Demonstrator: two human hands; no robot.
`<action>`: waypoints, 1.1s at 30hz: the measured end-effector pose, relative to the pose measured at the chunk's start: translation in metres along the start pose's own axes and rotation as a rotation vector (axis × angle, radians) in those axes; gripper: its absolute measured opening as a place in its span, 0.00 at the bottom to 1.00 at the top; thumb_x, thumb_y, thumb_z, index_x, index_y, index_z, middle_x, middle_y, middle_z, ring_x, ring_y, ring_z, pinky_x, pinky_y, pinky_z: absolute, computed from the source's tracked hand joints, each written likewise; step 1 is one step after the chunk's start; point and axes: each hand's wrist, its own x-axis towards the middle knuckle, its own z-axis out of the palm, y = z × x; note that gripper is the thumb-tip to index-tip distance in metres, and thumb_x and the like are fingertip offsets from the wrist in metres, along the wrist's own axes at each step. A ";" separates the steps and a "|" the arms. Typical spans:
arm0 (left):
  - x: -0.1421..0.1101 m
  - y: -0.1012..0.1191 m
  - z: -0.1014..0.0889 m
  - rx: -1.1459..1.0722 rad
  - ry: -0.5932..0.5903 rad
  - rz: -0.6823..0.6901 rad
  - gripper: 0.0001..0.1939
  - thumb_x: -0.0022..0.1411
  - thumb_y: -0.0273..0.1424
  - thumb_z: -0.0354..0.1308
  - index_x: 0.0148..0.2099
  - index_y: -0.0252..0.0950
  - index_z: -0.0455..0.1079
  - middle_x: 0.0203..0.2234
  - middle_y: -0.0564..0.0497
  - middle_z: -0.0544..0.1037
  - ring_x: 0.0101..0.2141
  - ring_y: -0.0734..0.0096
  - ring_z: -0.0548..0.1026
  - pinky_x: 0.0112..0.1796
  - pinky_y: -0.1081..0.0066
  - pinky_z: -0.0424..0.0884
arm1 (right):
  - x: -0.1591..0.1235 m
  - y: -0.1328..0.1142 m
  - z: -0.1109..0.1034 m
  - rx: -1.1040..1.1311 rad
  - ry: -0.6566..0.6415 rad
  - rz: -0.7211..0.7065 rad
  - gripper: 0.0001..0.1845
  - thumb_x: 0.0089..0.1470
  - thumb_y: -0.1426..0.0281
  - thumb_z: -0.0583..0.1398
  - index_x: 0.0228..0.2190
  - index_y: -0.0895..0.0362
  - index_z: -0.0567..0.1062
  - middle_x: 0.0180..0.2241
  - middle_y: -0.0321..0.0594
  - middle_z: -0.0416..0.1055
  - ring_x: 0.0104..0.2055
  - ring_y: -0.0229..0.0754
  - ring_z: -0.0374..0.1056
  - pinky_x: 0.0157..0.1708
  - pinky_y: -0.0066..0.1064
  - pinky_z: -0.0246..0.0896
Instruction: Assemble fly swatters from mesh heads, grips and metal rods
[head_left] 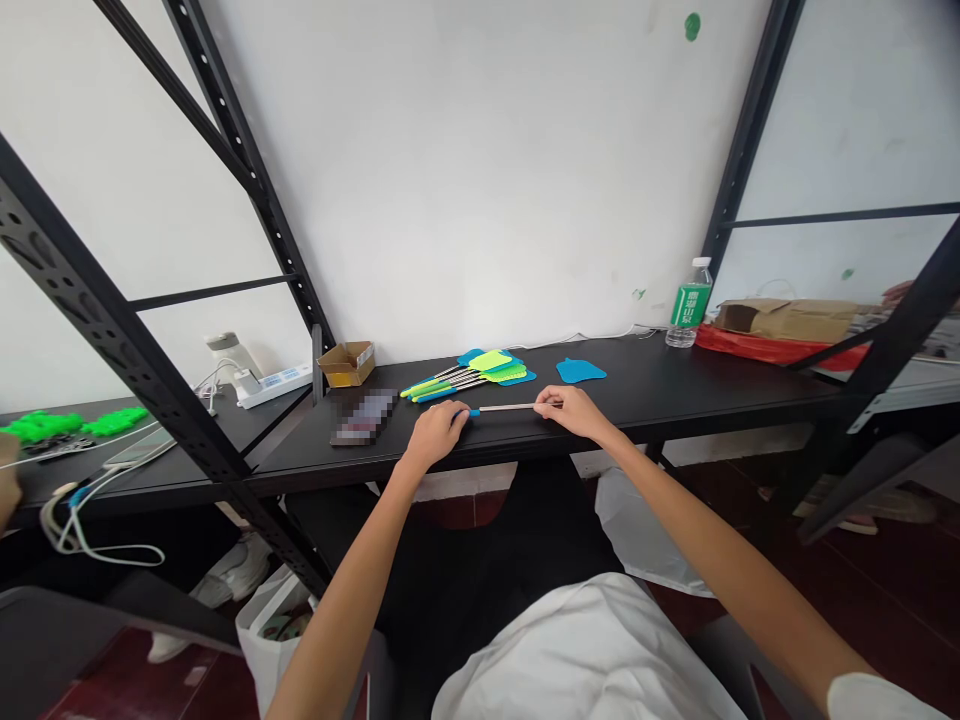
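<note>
A thin silvery rod [506,407] with a blue handle lies level between my hands, just above or on the front of the black table [622,395]. My left hand [437,432] is closed around the blue handle [474,412]. At the rod's other end, the fingertips of my right hand [570,408] pinch it. Behind them rests a pile of fly swatters [469,375] with blue and yellow-green heads and handles. To the right of the pile lies a loose blue swatter head [580,371].
A phone-like blurred item [365,417] and a small open cardboard box [346,364] are left on the table. A water bottle [688,305] stands at the back right. Black metal posts [240,150] rise on both sides. A power strip [275,386] lies further left.
</note>
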 end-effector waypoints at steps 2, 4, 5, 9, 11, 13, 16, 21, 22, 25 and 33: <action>0.000 0.000 0.000 -0.006 -0.004 -0.013 0.18 0.72 0.38 0.43 0.49 0.40 0.74 0.42 0.49 0.79 0.42 0.61 0.76 0.39 0.68 0.67 | 0.000 -0.001 0.000 -0.006 0.001 -0.003 0.09 0.54 0.62 0.60 0.30 0.54 0.76 0.29 0.38 0.78 0.33 0.44 0.73 0.35 0.32 0.60; 0.000 0.000 0.001 -0.010 -0.009 -0.021 0.18 0.72 0.38 0.44 0.49 0.40 0.74 0.42 0.49 0.79 0.43 0.61 0.76 0.39 0.68 0.67 | 0.000 0.000 0.000 -0.009 0.006 -0.009 0.09 0.53 0.61 0.60 0.30 0.54 0.76 0.29 0.38 0.78 0.33 0.44 0.73 0.35 0.32 0.61; 0.000 0.000 0.000 -0.012 -0.009 -0.023 0.18 0.72 0.38 0.44 0.49 0.40 0.74 0.42 0.49 0.79 0.43 0.61 0.76 0.39 0.68 0.67 | 0.000 0.000 0.000 -0.007 0.008 -0.012 0.09 0.53 0.61 0.60 0.30 0.54 0.76 0.29 0.38 0.78 0.33 0.44 0.73 0.35 0.32 0.61; 0.000 0.001 -0.001 -0.022 -0.008 -0.027 0.18 0.71 0.39 0.44 0.50 0.41 0.74 0.41 0.49 0.79 0.41 0.61 0.76 0.38 0.68 0.68 | 0.001 0.004 0.001 0.001 0.011 -0.026 0.08 0.53 0.62 0.61 0.31 0.53 0.76 0.29 0.38 0.78 0.33 0.44 0.73 0.36 0.32 0.61; 0.000 0.001 -0.002 -0.022 -0.005 -0.024 0.18 0.71 0.41 0.46 0.50 0.41 0.74 0.42 0.49 0.79 0.40 0.61 0.76 0.38 0.68 0.68 | 0.002 0.007 0.002 -0.003 0.014 -0.031 0.08 0.53 0.62 0.61 0.31 0.53 0.76 0.29 0.37 0.77 0.33 0.44 0.73 0.36 0.32 0.61; -0.001 0.002 -0.003 -0.019 -0.004 -0.017 0.18 0.70 0.42 0.48 0.51 0.41 0.73 0.42 0.49 0.79 0.40 0.61 0.76 0.37 0.68 0.68 | 0.002 0.009 0.003 -0.003 0.014 -0.036 0.08 0.53 0.62 0.62 0.31 0.53 0.76 0.29 0.37 0.77 0.34 0.44 0.73 0.37 0.33 0.62; -0.001 0.002 -0.003 -0.012 -0.004 -0.009 0.18 0.69 0.43 0.48 0.51 0.41 0.73 0.42 0.49 0.79 0.40 0.61 0.76 0.36 0.69 0.68 | 0.002 0.010 0.003 0.005 0.007 -0.039 0.08 0.53 0.62 0.62 0.32 0.53 0.76 0.29 0.37 0.77 0.34 0.45 0.73 0.37 0.33 0.62; -0.001 0.002 -0.002 -0.009 -0.011 -0.011 0.19 0.70 0.43 0.47 0.51 0.41 0.74 0.41 0.48 0.79 0.39 0.62 0.76 0.35 0.69 0.68 | 0.001 0.008 0.002 0.026 -0.013 -0.044 0.10 0.53 0.60 0.62 0.32 0.53 0.77 0.29 0.37 0.77 0.34 0.45 0.73 0.38 0.33 0.63; 0.000 0.002 -0.002 -0.008 -0.011 -0.012 0.19 0.70 0.43 0.47 0.51 0.41 0.74 0.41 0.48 0.79 0.39 0.62 0.76 0.35 0.70 0.68 | 0.001 0.008 0.002 0.028 -0.012 -0.044 0.10 0.53 0.59 0.62 0.32 0.53 0.77 0.29 0.37 0.78 0.34 0.45 0.73 0.38 0.34 0.63; -0.001 0.003 -0.002 -0.001 -0.006 -0.015 0.18 0.70 0.42 0.47 0.51 0.41 0.74 0.40 0.48 0.79 0.39 0.62 0.76 0.36 0.69 0.67 | 0.002 0.010 0.003 0.035 -0.008 -0.045 0.11 0.53 0.59 0.63 0.32 0.53 0.78 0.30 0.38 0.78 0.34 0.45 0.73 0.37 0.34 0.63; -0.003 0.003 -0.002 0.011 0.019 0.007 0.18 0.70 0.42 0.47 0.52 0.44 0.73 0.39 0.50 0.78 0.37 0.64 0.75 0.38 0.69 0.67 | 0.004 0.011 0.006 0.030 0.010 -0.063 0.10 0.53 0.61 0.63 0.32 0.53 0.79 0.30 0.38 0.78 0.35 0.44 0.73 0.36 0.32 0.62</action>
